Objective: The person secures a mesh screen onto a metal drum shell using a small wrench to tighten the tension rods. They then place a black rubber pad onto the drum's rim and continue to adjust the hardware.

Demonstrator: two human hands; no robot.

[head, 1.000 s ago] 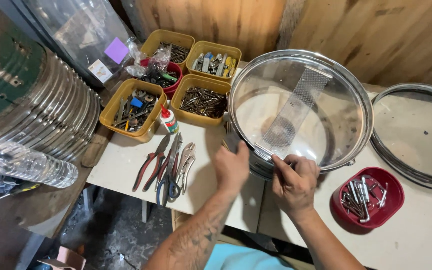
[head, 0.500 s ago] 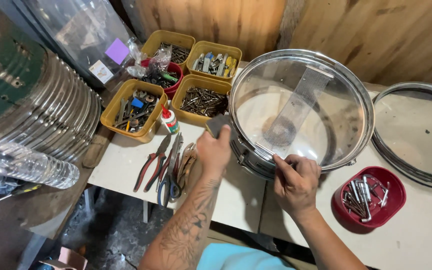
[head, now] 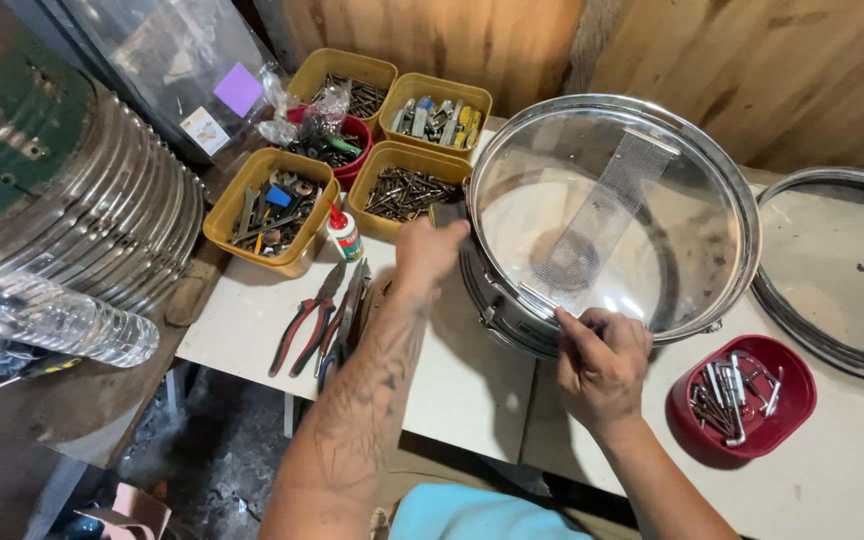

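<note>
a round snare drum with a chrome shell and a clear, glossy plastic head (head: 612,215) sits tilted on a pale, matte worktable (head: 452,370), its metal hoop catching light and a strip of fine coiled snare wires showing through the film. the left hand (head: 430,250) rests against the drum's left rim, fingers curled around a small dark object whose kind cannot be told; how tightly it is held is hidden by the back of the hand. the right hand (head: 602,360) pinches the near rim of the drum, thumb and fingertips closed on the hoop edge at the end of the wire strip.

just right of that hand, touching nothing, stands a shallow red plastic bowl of bright steel tension rods (head: 742,395), close to the table's front edge. a second clear drumhead in a metal hoop (head: 842,270) lies flat at far right, just beside the drum. left of the forearm, red-handled pliers and other hand tools (head: 322,320) lie on the bare tabletop, with a small white glue bottle with a red cap (head: 344,232) upright behind them. four mustard-yellow plastic trays of screws and bits (head: 272,205) crowd the back corner around a red bowl. a ribbed chrome drum shell (head: 102,220) and a clear plastic water bottle (head: 52,320) border the table's left edge, leaving open surface only in front of the drum.
</note>
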